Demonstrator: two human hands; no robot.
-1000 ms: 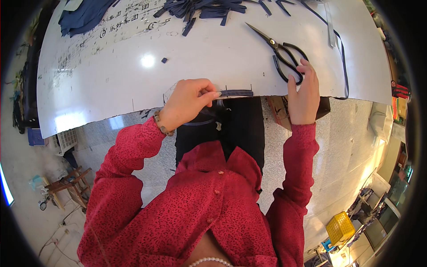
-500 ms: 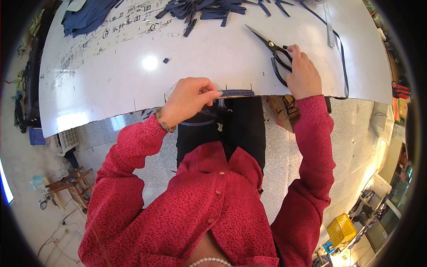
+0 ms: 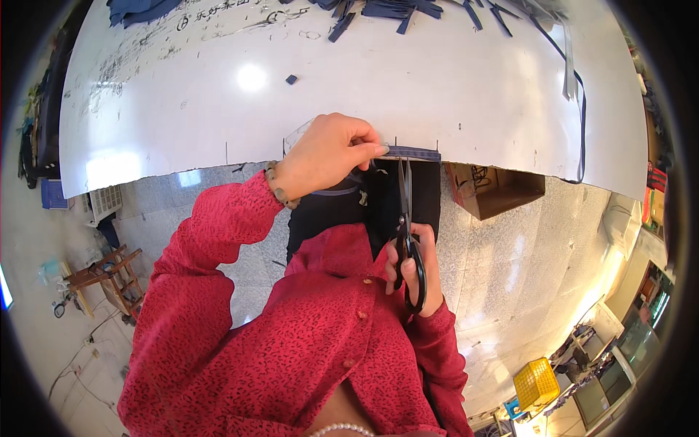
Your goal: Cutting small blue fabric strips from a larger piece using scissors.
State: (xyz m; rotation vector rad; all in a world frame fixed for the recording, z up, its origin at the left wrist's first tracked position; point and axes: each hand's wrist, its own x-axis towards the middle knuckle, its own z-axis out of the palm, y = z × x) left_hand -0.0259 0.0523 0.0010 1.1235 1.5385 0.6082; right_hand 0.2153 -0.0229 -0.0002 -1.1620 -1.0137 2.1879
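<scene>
With thumb and fingers pinched, my left hand point(image 3: 331, 153) holds a dark blue fabric strip point(image 3: 415, 154) at the near edge of the white table point(image 3: 189, 109). The strip lies along that edge, beside short black marks drawn on the surface. My right hand point(image 3: 422, 266) grips black-handled scissors point(image 3: 405, 211) in front of the table, over my lap. Their blades point away from me, slightly parted, with the tips at the strip near the table edge. Whether the blades touch the fabric I cannot tell.
A small dark fabric square point(image 3: 291, 79) lies mid-table. Cut blue strips point(image 3: 397, 10) and folded blue fabric point(image 3: 142, 9) are heaped at the far side. At the right lie a clear ruler point(image 3: 569, 65) and a dark cord point(image 3: 583, 131). A cardboard box point(image 3: 502, 193) stands below the edge.
My right hand has lifted the scissors off the table and brought them down and left to the strip. The left hand keeps its pinch. The view has shifted slightly.
</scene>
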